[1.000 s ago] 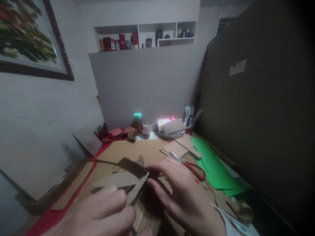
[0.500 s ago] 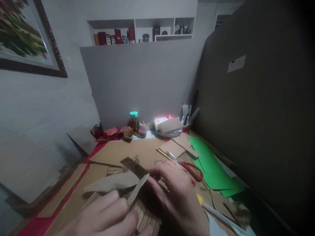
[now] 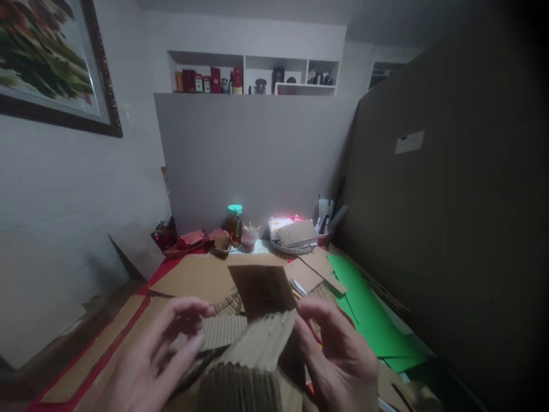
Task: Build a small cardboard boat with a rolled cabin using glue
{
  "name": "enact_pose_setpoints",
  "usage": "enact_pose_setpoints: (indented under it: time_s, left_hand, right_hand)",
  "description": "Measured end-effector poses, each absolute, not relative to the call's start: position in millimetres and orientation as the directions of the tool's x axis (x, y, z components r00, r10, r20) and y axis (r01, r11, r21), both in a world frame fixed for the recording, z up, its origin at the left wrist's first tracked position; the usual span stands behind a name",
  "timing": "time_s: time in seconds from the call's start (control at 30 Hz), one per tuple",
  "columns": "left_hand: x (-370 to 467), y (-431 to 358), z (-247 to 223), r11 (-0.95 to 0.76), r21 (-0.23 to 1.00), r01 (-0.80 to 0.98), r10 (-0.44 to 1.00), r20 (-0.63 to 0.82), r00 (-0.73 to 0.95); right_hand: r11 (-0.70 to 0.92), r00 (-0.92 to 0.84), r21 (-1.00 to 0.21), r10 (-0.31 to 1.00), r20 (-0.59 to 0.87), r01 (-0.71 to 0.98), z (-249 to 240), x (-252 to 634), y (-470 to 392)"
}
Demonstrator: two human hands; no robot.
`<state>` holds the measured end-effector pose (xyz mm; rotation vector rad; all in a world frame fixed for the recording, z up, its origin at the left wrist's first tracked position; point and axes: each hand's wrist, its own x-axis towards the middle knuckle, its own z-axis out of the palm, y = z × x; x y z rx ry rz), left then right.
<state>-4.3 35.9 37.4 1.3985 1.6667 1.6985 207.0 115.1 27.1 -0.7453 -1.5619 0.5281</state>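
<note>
A corrugated cardboard piece with a folded, ridged top stands low in the middle of the head view. My right hand pinches its right edge between thumb and fingers. Behind the ridged part rises a flat brown cardboard flap. To the left, my left hand is beside the piece with thumb and fingers apart, near another ridged strip. Partly behind my right hand lie red-handled scissors.
Green sheets lie on the right. Cardboard sheets cover the table. Along the back stand a teal-lidded bottle, a small tub, a tray with corrugated card and a pen holder. Grey panels rise behind and to the right.
The cardboard has turned, so its broad ridged surface and flap now show. My left hand has moved left and opened off the strip. The head view has tilted up slightly.
</note>
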Motion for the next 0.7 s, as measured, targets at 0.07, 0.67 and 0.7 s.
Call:
enact_pose_setpoints:
  time_s: [0.07,0.67,0.7]
  left_hand:
    - [4.4,42.9,44.5,-0.166,0.971,0.174,0.885,0.225,-0.407]
    - [-2.1,50.1,34.1,-0.409,0.678,0.610,0.811,0.577,-0.097]
    - [-1.8,50.0,33.2,-0.431,0.638,0.638,0.784,0.615,-0.086]
  right_hand:
    - [0.593,-0.023,-0.801,0.805,0.593,0.081,24.9,203.4,111.1]
    - [0.537,-0.445,-0.790,0.809,0.384,0.295,41.3,213.0,114.9]
    - [0.516,-0.490,-0.802,0.805,0.333,0.302,44.2,216.2,113.1]
